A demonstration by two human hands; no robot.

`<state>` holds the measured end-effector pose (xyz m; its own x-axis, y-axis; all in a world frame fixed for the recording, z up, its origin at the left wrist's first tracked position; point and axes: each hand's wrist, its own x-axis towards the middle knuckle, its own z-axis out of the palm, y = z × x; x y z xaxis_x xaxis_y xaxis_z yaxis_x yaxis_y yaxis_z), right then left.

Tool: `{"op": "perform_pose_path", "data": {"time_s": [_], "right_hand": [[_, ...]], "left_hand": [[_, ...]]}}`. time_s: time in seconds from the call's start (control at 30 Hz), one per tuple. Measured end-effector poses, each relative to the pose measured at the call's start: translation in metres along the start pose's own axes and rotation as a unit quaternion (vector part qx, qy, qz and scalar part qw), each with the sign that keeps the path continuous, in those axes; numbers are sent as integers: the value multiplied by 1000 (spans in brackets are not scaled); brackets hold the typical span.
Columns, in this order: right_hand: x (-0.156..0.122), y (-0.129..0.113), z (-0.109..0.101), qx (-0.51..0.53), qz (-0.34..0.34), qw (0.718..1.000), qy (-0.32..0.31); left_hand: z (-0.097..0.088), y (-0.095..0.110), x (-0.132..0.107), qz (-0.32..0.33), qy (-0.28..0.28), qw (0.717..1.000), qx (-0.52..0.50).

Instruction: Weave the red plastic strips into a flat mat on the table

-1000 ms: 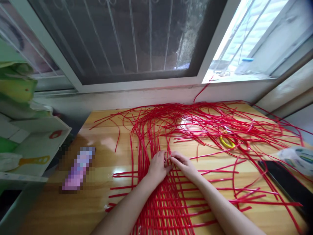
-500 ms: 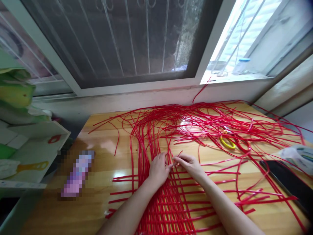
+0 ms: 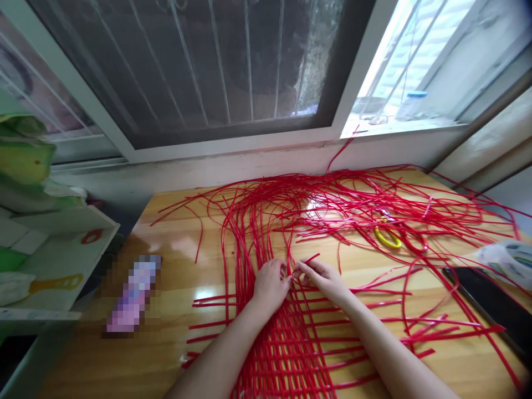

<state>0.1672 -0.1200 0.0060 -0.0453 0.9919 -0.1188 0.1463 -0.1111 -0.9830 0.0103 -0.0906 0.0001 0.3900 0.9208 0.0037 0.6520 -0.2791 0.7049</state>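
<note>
A lattice of red plastic strips lies woven on the wooden table, with loose strip ends sticking out to both sides and upward. Over its upper edge, my left hand rests with curled fingers on the lengthwise strips. My right hand is close beside it, thumb and forefinger pinching a red strip whose short end points up to the right. The fingertips of both hands nearly meet at this strip. What lies under the left palm is hidden.
A tangle of long red strips spreads across the table's back. Yellow-handled scissors lie among them. At right are a black phone and a roll of clear tape. A blurred pinkish object lies left, near a shelf.
The short strip end at my right hand now reaches farther up and to the right. Both hands stay at nearly the same spot; the view has shifted slightly.
</note>
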Motion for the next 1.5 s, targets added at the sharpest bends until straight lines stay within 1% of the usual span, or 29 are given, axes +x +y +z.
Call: {"op": "perform_pose_path", "data": {"time_s": [0.17,0.3,0.37,0.4,0.47,0.5,0.57,0.63,0.67,0.73,0.77,0.83,0.9,0.93,1.0,1.07,1.1,1.13,1.2,1.23,1.27,1.3,1.37,1.4,1.43,1.47,1.5], "right_hand": [[0,0,1,-4,9,1000,9],[0,0,4,-24,7,1000,0],[0,1,5,-62,-5,998,12],[1,1,3,-98,-12,995,34],[3,1,-1,-202,-30,974,99],[3,1,-4,-260,-40,956,130],[4,0,-10,-363,-51,916,161],[3,-1,-15,-438,-32,884,157],[2,-2,-16,-463,-14,873,152],[0,-3,-18,-492,8,859,144],[-1,-2,-18,-498,2,855,144],[-1,-2,-18,-504,-40,849,154],[1,-3,-19,-510,-109,835,177],[1,-4,-20,-510,-150,824,197],[2,-8,-22,-490,-244,796,260],[-2,-14,-23,-439,-344,767,316],[-5,-17,-21,-410,-390,760,321],[-9,-19,-18,-384,-427,759,307],[-17,-22,-7,-360,-470,770,238],[-21,-23,1,-370,-473,778,186],[-24,-23,9,-386,-474,780,137],[-25,-23,16,-409,-467,778,94],[-24,-23,27,-452,-445,773,26],[-21,-24,29,-462,-431,775,9],[-18,-24,27,-465,-418,781,6],[-14,-24,22,-462,-402,790,20],[-10,-24,15,-456,-382,802,51]], "left_hand": [[-1,1,0,0,3,1000,0],[0,-1,0,9,9,1000,0],[1,-1,0,12,8,1000,2],[2,-2,-1,11,10,1000,3],[2,-1,-2,8,19,1000,2],[1,-1,-3,10,24,1000,0],[0,0,-4,26,28,999,0],[-2,1,-5,54,17,998,10],[-3,1,-5,63,9,998,19],[-4,2,-5,68,-2,997,32],[-4,2,-5,65,-5,997,36],[-4,2,-5,60,-3,998,36],[-3,3,-5,60,0,998,36],[-2,3,-5,61,2,998,36],[-2,3,-6,64,6,997,36],[-1,3,-7,66,6,997,35],[-1,3,-7,66,6,997,34],[-1,3,-7,67,4,997,34],[-2,2,-7,69,1,997,34],[-2,1,-6,69,-1,997,36],[-1,1,-6,69,-6,997,38],[-1,1,-6,67,-14,997,41],[-1,1,-5,59,-25,997,46],[0,1,-5,53,-24,997,48],[0,1,-5,48,-20,997,49],[1,2,-5,46,-14,998,48],[1,2,-5,46,-8,998,45]]}}
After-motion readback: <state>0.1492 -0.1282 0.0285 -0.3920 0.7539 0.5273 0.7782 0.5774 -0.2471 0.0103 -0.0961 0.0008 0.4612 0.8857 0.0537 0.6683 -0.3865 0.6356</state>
